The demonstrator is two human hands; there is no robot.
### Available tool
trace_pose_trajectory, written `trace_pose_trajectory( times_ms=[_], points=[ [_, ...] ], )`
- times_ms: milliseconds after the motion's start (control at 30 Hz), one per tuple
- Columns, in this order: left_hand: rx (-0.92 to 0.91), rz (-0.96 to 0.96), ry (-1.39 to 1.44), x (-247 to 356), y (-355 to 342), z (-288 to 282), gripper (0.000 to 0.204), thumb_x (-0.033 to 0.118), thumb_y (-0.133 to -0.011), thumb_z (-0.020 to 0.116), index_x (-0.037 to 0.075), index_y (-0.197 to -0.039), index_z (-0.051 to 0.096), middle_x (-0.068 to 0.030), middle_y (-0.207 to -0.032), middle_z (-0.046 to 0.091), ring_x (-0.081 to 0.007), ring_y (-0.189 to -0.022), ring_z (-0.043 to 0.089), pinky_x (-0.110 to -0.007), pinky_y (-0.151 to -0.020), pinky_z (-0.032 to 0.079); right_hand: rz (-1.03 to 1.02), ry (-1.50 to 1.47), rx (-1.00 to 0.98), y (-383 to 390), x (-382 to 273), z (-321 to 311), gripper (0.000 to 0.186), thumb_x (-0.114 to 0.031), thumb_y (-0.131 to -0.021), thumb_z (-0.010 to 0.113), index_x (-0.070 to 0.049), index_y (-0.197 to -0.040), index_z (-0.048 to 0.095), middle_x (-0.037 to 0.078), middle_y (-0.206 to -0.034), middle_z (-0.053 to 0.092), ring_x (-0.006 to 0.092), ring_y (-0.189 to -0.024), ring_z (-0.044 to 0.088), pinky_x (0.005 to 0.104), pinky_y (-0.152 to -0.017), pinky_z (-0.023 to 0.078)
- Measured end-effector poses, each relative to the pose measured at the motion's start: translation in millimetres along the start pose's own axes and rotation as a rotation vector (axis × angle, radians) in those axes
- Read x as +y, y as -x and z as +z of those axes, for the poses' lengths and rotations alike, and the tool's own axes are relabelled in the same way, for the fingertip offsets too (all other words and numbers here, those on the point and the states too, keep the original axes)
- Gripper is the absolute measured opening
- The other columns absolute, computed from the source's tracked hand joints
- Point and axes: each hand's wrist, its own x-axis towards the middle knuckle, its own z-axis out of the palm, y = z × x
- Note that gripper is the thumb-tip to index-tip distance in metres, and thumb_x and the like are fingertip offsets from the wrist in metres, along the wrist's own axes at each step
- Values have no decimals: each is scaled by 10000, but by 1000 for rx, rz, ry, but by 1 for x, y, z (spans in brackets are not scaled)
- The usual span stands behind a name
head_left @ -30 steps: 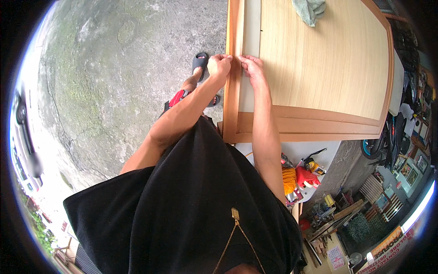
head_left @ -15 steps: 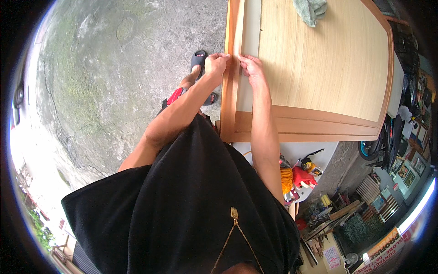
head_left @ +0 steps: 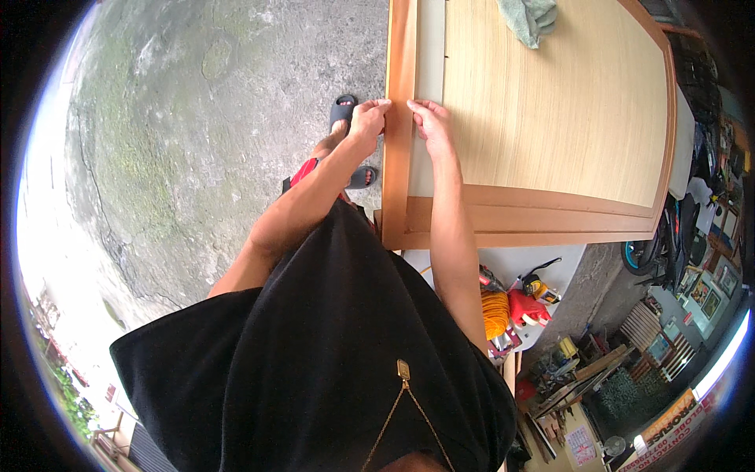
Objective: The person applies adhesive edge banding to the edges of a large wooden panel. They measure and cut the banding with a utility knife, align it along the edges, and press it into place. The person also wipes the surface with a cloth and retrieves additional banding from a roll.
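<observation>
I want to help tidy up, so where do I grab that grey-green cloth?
I'd pinch the end of the grey-green cloth that points towards the person, coming down from above. It lies crumpled on the flat wood-grain panel, with nothing on top, so its bunched folds should be easy to pinch.

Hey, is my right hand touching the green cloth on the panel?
No, the green cloth lies farther up the panel, apart from the right hand at the brown edge strip.
</observation>
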Motion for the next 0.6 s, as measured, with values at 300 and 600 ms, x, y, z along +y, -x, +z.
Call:
trace_pose_trajectory(
  times_ms=[300, 600],
  points=[
    [149, 122, -226, -13, -12, -1, 200, 227, -867, 665, 31, -904, 651, -6, -743, 617, -90, -662, 535, -276, -592, 446, -347, 331, 426, -7, 33, 16, 341, -160, -773, 778, -46, -984, 536, -25, -616, 515, 61, -531, 445, 245, -467, 347],
    [194, 218, -353, -15, -10, -8, 172, 210, -850, 693, 48, -881, 646, 16, -731, 596, -61, -581, 485, -243, -505, 395, -393, 286, 445, 84, 67, 0, 331, -172, -787, 765, -38, -1007, 557, -18, -573, 483, 84, -523, 438, 268, -486, 356]
  ],
)
